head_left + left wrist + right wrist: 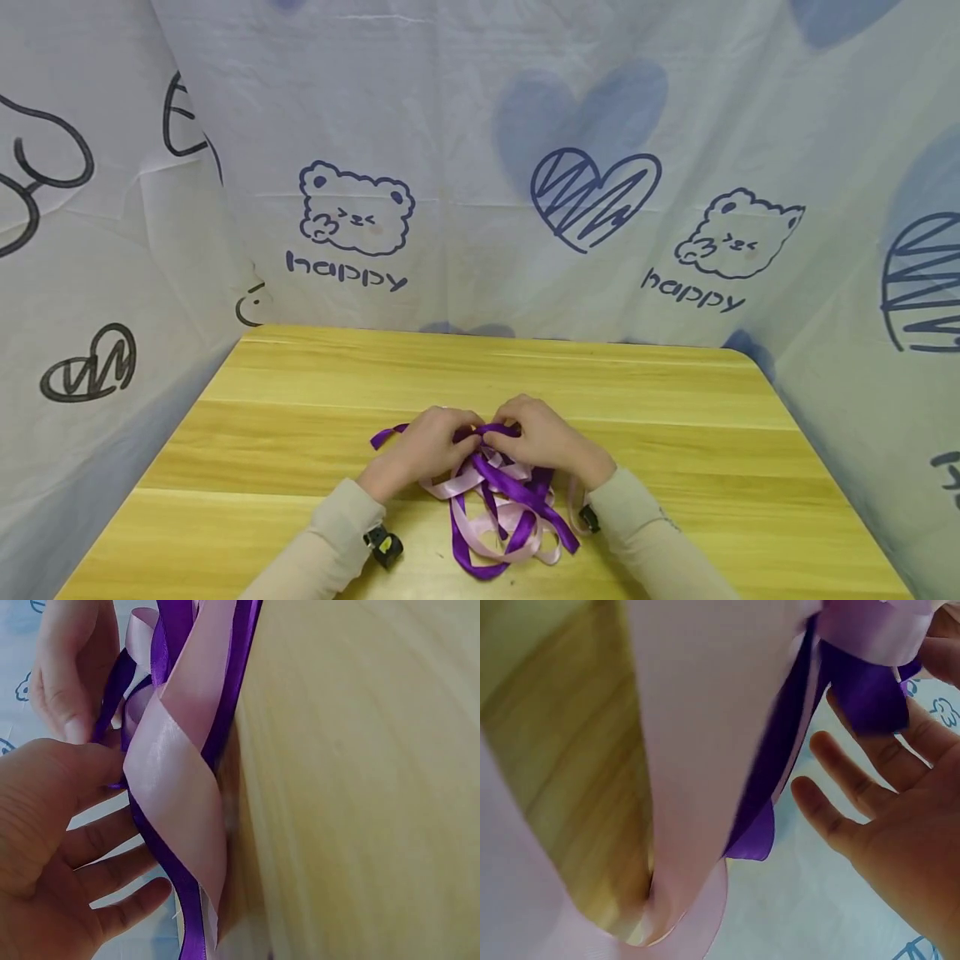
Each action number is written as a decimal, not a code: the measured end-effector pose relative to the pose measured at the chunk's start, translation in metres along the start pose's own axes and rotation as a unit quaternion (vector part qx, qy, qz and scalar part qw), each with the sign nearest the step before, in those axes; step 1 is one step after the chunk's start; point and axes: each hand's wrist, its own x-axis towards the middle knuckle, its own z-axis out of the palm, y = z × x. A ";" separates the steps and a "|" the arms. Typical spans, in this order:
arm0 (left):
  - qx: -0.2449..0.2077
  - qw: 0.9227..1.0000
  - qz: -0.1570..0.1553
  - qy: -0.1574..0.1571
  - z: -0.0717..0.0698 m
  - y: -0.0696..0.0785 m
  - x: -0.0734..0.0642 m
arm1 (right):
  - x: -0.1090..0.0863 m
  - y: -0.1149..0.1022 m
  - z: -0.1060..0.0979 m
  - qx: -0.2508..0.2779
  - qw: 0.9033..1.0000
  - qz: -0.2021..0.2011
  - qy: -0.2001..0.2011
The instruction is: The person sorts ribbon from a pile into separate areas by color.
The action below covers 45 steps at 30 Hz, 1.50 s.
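Both hands on ribbon, fingertips close together, over the table (675, 433). My left hand (431, 448) pinched purple ribbon (525, 497) between thumb and index finger; its other fingers were spread apart in the left wrist view. My right hand (546, 437), at three o'clock from the left, pinched the purple too, thumb below and index above, a short purple stretch running between the two grips. Right wrist view showed that hand's lower fingers extended, with the thumb end cut off at the frame's edge.

Rest of the purple hung from the grip toward six o'clock, one long strand slanting to five, tangled with pink ribbon (176, 795) in a loose pile on the wood. One purple tail stuck out at about ten o'clock from my left hand. Pink passed just beside my left fingertips (it looked huge there, being so near the lens). Wrist cameras: one at seven o'clock from the grip (385, 546), one at five (590, 519). Printed cloth (465, 125) hung at twelve, beyond the table.
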 end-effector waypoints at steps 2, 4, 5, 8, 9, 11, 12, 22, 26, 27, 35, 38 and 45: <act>-0.004 1.000 -0.002 0.000 -0.001 0.000 0.000 | 0.000 -0.001 -0.001 0.011 1.000 0.006 0.005; -0.013 1.000 -0.006 0.000 -0.001 0.000 0.000 | 0.001 -0.001 -0.002 0.013 1.000 0.003 0.015; -0.017 1.000 -0.008 0.000 -0.002 0.001 0.000 | 0.001 -0.002 -0.002 0.015 1.000 0.002 0.021; -0.030 0.999 -0.018 0.006 -0.004 0.001 0.001 | 0.001 -0.003 -0.004 0.024 0.999 0.003 0.039; -0.038 0.999 -0.022 0.010 -0.005 0.001 0.002 | 0.001 -0.003 -0.004 0.028 0.999 0.004 0.045; -0.057 0.998 -0.029 0.018 -0.007 0.002 0.002 | 0.002 -0.004 -0.005 0.038 0.998 0.008 0.056; -0.071 0.997 -0.030 0.023 -0.009 0.003 0.003 | 0.002 -0.005 -0.005 0.041 0.997 0.009 0.062; -0.189 0.980 -0.068 0.015 -0.021 0.003 0.003 | 0.007 -0.009 -0.010 0.022 0.993 0.004 0.117; -0.195 0.977 -0.086 0.003 -0.023 -0.003 0.001 | 0.007 -0.006 -0.014 0.001 0.991 0.010 0.132; -0.193 0.977 -0.087 0.002 -0.025 -0.005 0.001 | 0.007 -0.005 -0.015 -0.002 0.991 0.011 0.133; -0.191 0.976 -0.100 0.027 -0.046 -0.018 -0.004 | 0.000 0.005 -0.029 0.014 0.987 0.040 0.157; -0.192 0.975 -0.107 0.039 -0.055 -0.020 -0.005 | -0.004 0.007 -0.036 0.029 0.985 0.061 0.157; -0.163 0.978 -0.106 0.079 -0.064 -0.030 -0.006 | -0.007 0.017 -0.046 0.036 0.982 0.090 0.162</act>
